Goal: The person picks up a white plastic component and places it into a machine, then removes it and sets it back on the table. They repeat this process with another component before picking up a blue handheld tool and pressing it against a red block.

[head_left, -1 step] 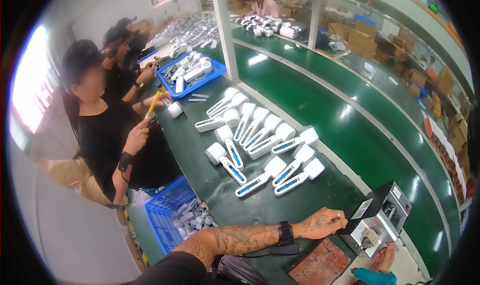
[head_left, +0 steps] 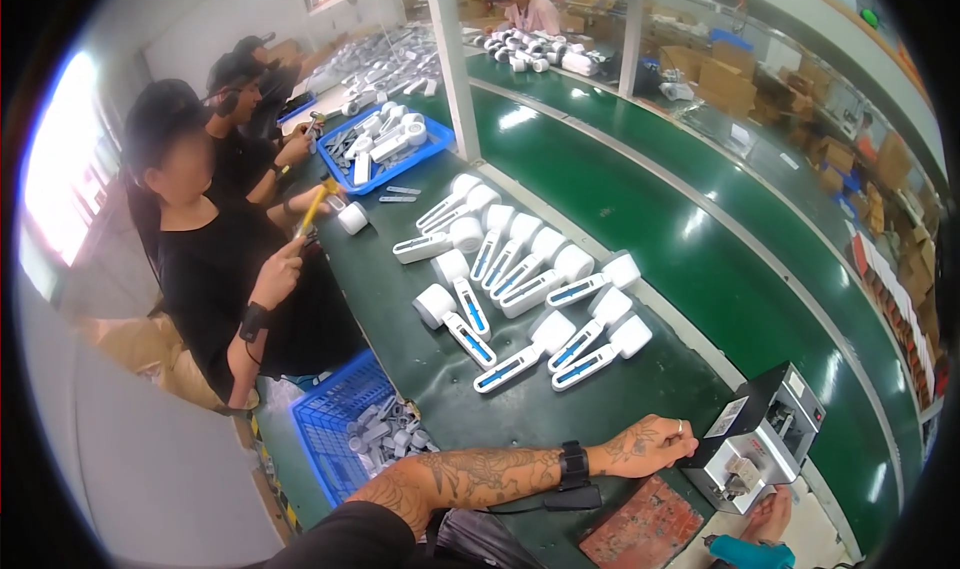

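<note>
A small silver and black bench machine [head_left: 752, 447] stands at the right end of the dark green table. My left hand [head_left: 645, 447] lies against its left side with the fingers curled in; whatever they grip is hidden. By the machine's lower front, my right hand [head_left: 769, 518] has its fingers bent together close to the metal, and anything between them is too small to make out. A teal tool [head_left: 748, 551] with a dark tip lies across the view by my right wrist. Beyond my left forearm, several white handled parts [head_left: 510, 368] with round cup heads lie in rows, many with blue strips.
A worn reddish plate [head_left: 642, 529] lies beside my left wrist. Blue baskets hold grey parts [head_left: 335, 409] and white parts [head_left: 440, 137]. At left, a co-worker [head_left: 250, 259] holds a yellow-handled hammer [head_left: 315, 207]. A green conveyor [head_left: 640, 194] runs behind the table's raised edge.
The co-worker's yellow hammer has tipped toward the white part in front of it. My two hands have stayed in place by the machine.
</note>
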Motion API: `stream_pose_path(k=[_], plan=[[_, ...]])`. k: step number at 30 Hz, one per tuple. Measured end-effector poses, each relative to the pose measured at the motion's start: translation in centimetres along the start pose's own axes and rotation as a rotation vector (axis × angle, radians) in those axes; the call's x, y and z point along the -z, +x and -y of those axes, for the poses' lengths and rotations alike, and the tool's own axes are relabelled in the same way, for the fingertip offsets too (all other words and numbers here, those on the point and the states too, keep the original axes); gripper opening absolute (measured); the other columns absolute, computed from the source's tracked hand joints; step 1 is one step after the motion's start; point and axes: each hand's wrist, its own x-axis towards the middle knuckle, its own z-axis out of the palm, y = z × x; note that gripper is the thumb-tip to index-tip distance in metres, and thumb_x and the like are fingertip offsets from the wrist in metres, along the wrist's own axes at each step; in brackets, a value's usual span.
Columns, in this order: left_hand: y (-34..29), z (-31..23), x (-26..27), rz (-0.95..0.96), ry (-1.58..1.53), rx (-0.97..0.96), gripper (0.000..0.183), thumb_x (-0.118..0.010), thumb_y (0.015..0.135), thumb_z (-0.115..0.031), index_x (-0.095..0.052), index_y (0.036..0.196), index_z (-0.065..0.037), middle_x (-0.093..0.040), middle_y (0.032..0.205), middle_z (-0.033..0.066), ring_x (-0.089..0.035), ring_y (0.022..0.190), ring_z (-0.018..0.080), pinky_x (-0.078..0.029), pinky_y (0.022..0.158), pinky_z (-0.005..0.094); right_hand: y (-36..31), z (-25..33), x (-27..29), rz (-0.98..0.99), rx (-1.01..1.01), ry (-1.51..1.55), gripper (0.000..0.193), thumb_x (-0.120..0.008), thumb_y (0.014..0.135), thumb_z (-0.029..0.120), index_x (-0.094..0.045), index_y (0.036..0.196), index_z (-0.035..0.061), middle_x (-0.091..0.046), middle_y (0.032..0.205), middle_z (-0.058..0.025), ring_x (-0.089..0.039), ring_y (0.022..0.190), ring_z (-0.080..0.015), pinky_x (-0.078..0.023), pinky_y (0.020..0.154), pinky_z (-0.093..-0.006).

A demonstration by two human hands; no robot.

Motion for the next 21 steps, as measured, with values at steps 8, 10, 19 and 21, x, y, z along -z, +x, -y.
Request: stream_pose_path(k=[8, 10, 19, 21], plan=[[-0.1, -0.2, -0.1, 0.014, 0.044, -0.013, 0.028, -0.054, 0.104, -0.03, -0.066, 0.094, -0.006, -0.062, 0.065, 0.0011, -0.057, 0.058, 0.0108, -0.044, 0.055, 0.0288, -0.5, 0.2, -0.2, -0.031, 0.025, -0.004, 0.025, -0.057, 0.103, 0.031, -0.059, 0.106, 0.0065, -0.05, 0.071, 0.0027, -0.048, 0.056, -0.0049, -0.038, 0.049, -0.0189], [-0.3, 0.1, -0.1, 0.0, 0.079, -0.008, 0.029, -0.054, 0.104, -0.029, -0.066, 0.094, -0.005, -0.061, 0.065, 0.0013, -0.056, 0.057, 0.0107, -0.044, 0.055, 0.0289, -0.7, 0.2, -0.4, -0.02, 0.01, -0.002, 0.024, -0.057, 0.103, 0.03, -0.059, 0.106, 0.0064, -0.05, 0.071, 0.0025, -0.048, 0.056, -0.005, -0.038, 0.049, -0.0186], [-0.4, 0.1, 0.0, 0.012, 0.061, -0.011, 0.029, -0.054, 0.103, -0.03, -0.066, 0.094, -0.005, -0.062, 0.066, 0.0024, -0.058, 0.059, 0.012, -0.045, 0.056, 0.03, 0.2, -0.8, 0.9, -0.011, 0.033, -0.038, 0.028, -0.057, 0.103, 0.031, -0.06, 0.11, 0.0043, -0.051, 0.07, 0.002, -0.049, 0.055, -0.0054, -0.038, 0.049, -0.0192], [-0.2, -0.2, -0.4, 0.02, 0.067, -0.026, 0.029, -0.055, 0.103, -0.031, -0.066, 0.093, -0.005, -0.063, 0.066, 0.0025, -0.059, 0.06, 0.012, -0.045, 0.056, 0.0298, 0.1, -0.6, 2.0, -0.021, 0.036, -0.017, 0.03, -0.057, 0.103, 0.032, -0.061, 0.113, 0.0038, -0.052, 0.07, 0.0022, -0.049, 0.056, -0.0054, -0.039, 0.049, -0.0195]])
